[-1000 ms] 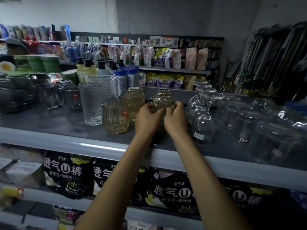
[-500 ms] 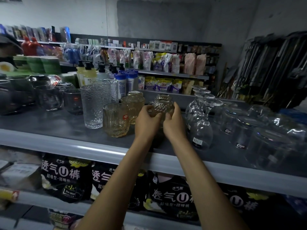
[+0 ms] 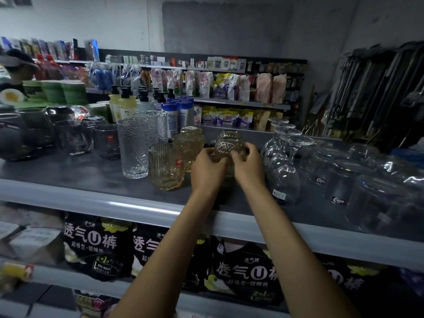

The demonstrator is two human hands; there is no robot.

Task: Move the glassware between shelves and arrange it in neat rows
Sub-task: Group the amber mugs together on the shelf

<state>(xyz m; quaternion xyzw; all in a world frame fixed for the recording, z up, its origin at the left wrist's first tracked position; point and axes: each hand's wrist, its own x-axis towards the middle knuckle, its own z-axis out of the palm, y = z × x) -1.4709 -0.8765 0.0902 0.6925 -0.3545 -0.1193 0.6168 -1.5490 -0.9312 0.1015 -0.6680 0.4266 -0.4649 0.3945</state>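
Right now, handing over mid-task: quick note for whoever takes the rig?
Left grip and right grip: both hold one diamond-cut amber glass over the grey shelf.
Where: between the ribbed amber glasses and the upturned wine glasses; whether it touches the shelf is hidden.
Done: textured tumblers, amber glasses and wine glasses stand in front-to-back rows.
Left: probably set this glass down in line, then release.
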